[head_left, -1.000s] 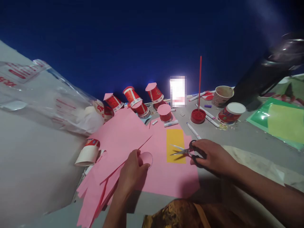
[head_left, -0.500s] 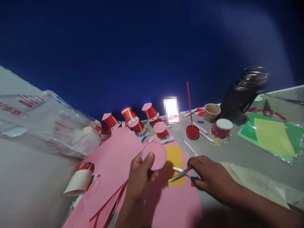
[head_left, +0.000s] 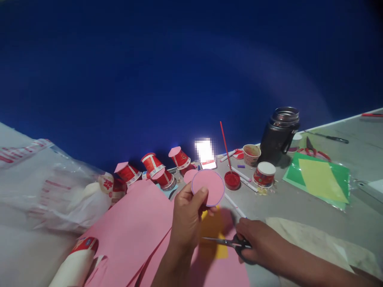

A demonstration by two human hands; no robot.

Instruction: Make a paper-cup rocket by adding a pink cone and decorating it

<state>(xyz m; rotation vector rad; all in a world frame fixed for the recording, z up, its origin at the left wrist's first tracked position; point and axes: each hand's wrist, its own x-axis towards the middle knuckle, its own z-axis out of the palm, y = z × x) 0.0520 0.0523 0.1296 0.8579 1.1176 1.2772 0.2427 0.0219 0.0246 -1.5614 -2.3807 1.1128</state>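
Left hand [head_left: 187,217] pinches a pink paper disc [head_left: 208,187] at its lower left rim between thumb and fingers, raised above the worktop [head_left: 299,207]. Right hand [head_left: 257,244] grips black-handled scissors [head_left: 231,242], fingers through the loops, blades nearly closed and pointing left over a yellow paper slip [head_left: 214,233]. Beneath both lie pink paper sheets [head_left: 134,231], toward the near edge. Red paper cups [head_left: 152,167] stand along the far edge, against the blue wall.

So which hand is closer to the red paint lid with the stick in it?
The left hand. It is raised just left of the red paint lid, holding up a pink paper circle. The right hand is lower and nearer the camera, gripping scissors.
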